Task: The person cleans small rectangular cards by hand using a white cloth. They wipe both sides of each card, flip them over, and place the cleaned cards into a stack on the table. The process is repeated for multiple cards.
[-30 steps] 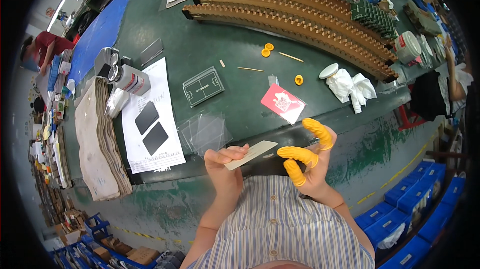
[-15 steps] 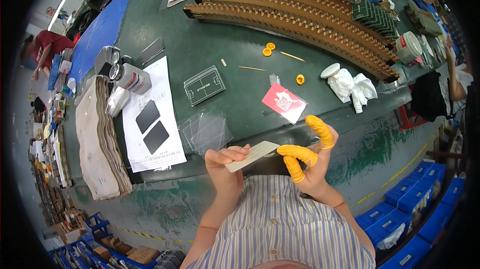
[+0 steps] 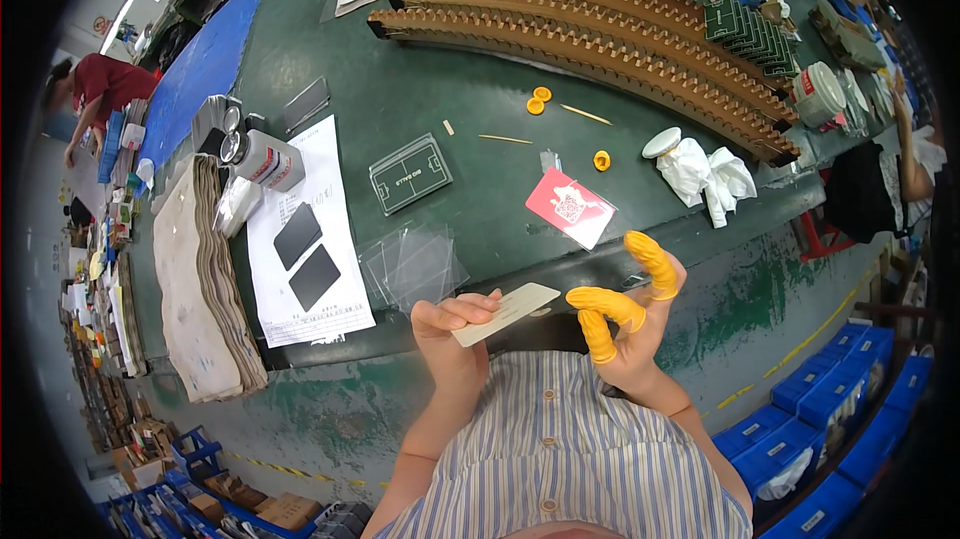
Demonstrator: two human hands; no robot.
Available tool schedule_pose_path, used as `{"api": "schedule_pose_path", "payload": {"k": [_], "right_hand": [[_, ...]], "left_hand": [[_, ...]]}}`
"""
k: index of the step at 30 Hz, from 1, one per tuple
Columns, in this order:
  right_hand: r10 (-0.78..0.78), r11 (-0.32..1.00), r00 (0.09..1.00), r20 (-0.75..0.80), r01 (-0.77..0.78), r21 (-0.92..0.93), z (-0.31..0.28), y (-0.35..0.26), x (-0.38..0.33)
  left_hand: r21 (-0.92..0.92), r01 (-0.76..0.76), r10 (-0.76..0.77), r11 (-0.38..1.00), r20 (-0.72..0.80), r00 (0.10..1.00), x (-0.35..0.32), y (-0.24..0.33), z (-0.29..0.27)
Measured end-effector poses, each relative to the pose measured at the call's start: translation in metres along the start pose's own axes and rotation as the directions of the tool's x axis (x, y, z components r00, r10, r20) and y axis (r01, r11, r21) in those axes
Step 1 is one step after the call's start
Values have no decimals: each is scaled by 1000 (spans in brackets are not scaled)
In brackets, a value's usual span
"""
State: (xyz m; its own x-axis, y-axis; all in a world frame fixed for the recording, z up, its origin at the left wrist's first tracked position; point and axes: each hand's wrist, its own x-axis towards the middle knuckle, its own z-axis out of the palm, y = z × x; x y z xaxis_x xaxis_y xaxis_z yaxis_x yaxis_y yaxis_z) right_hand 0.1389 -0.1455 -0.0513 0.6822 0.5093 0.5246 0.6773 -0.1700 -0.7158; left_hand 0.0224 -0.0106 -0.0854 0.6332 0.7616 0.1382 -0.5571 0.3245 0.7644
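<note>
My left hand (image 3: 455, 331) grips a pale cream card (image 3: 518, 309) by its left end, fingers on top, above the table's near edge. Yellow rubber finger cots cover three fingers of my right hand (image 3: 632, 324). That hand is open beside the card's right end, a small gap between them, with one covered finger raised. Just beyond lies a red and white card (image 3: 567, 207) with a white figure on it. Clear plastic sheets (image 3: 412, 264) lie overlapped near my left hand. Farther back rests a stack of dark green cards (image 3: 410, 177) with white lines.
Long notched wooden racks (image 3: 560, 24) span the back; green cards (image 3: 750, 37) stand in their right end. Left are a printed sheet (image 3: 335, 311) under two black cards (image 3: 315, 279), a metal can (image 3: 272, 161) and a cloth pile (image 3: 195, 289). Crumpled white tissue (image 3: 705, 174) lies right.
My right hand has drawn slightly right, away from the card's end. My left hand still holds the card in nearly the same place.
</note>
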Motion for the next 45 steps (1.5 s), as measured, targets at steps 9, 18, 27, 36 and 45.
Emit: {"api": "schedule_pose_path", "payload": {"k": [9, 18, 27, 36, 45], "right_hand": [[-141, 972, 982, 122, 161, -169, -2, -4, -7], [-244, 943, 947, 210, 282, -178, 4, -9, -6], [-141, 964, 988, 71, 153, -218, 8, -5, -9], [-155, 969, 983, 101, 171, -178, 9, -10, -7], [-197, 956, 946, 257, 244, -162, 7, -15, -7]], "left_hand": [[44, -28, 28, 999, 11, 1000, 0, -2, -1], [65, -43, 42, 997, 6, 999, 0, -2, -1], [44, -57, 58, 997, -17, 998, 0, -1, -3], [37, -46, 46, 998, -2, 999, 1, -2, -3], [73, -46, 45, 996, 13, 999, 0, -4, -1]]}}
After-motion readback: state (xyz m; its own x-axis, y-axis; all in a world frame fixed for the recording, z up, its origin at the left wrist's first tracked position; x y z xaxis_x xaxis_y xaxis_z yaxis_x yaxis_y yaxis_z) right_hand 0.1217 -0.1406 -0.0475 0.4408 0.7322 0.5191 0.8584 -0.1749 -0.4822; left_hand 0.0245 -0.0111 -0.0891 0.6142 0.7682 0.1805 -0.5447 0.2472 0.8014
